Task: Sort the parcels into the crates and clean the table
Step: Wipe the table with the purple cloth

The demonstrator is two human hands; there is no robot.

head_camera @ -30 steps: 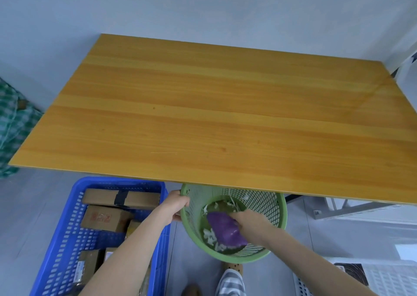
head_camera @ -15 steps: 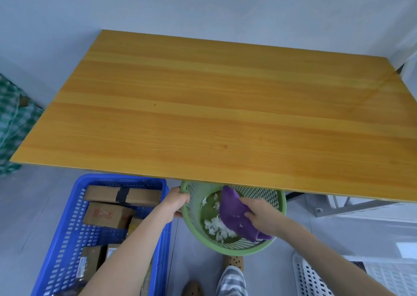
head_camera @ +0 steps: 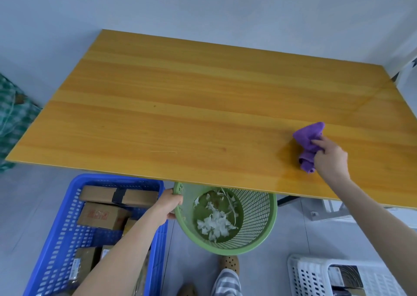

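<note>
One parcel (head_camera: 114, 219), red print (head_camera: 98, 214) unreadable

Wearer's body, seen from above. left hand (head_camera: 171, 205) and left forearm (head_camera: 126, 246), 7 o'clock: bare to frame edge. right hand (head_camera: 330, 160) and right forearm (head_camera: 372, 223), 4 o'clock: likewise bare. Grey-and-white striped fabric trouser leg (head_camera: 225, 282), 6 o'clock. Tan perforated clog (head_camera: 230, 264) just beyond cuff. Brownish shoe toe (head_camera: 187, 290) at its 7 o'clock, cut by frame.

The wooden table (head_camera: 180, 115) is gleaming, glossy and smooth; the cloth (head_camera: 308, 135) at three o'clock is looking fuzzy, matt.
</note>
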